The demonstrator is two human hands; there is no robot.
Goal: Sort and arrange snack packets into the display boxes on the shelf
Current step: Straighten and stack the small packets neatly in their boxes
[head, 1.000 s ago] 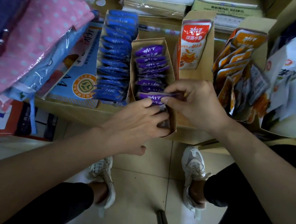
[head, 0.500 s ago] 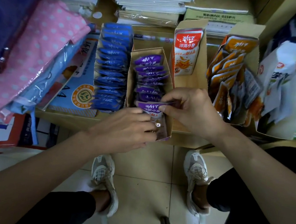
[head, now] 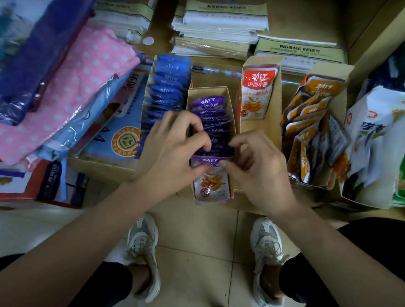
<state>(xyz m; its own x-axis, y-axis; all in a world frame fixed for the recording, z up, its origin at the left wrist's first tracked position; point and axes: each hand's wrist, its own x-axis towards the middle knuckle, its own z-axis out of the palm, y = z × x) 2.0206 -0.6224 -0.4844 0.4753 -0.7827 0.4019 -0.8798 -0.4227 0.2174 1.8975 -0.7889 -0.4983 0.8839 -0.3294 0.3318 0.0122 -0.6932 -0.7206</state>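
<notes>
Both hands meet in the narrow cardboard box (head: 232,101) at the front edge of the shelf (head: 100,166) — the left hand (head: 171,150) curls its fingers over the tops of the purple packets (head: 208,104) standing in a row inside, and the right hand (head: 257,169) pinches a packet top from the other side. The frontmost packet (head: 212,183) leans at the box's front end. Blue packets (head: 169,80) stand just beside on the left; a red packet (head: 256,91) and orange packets (head: 311,107) stand on the right.

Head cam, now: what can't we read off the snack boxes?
All head view:
- purple packets: middle rows hidden under left hand and right hand, which pinch them; count unknown.
- blue packets: front rows behind left hand.
- white bags: cut off by right edge.
- orange packets: jumbled, small; print unreadable.
</notes>
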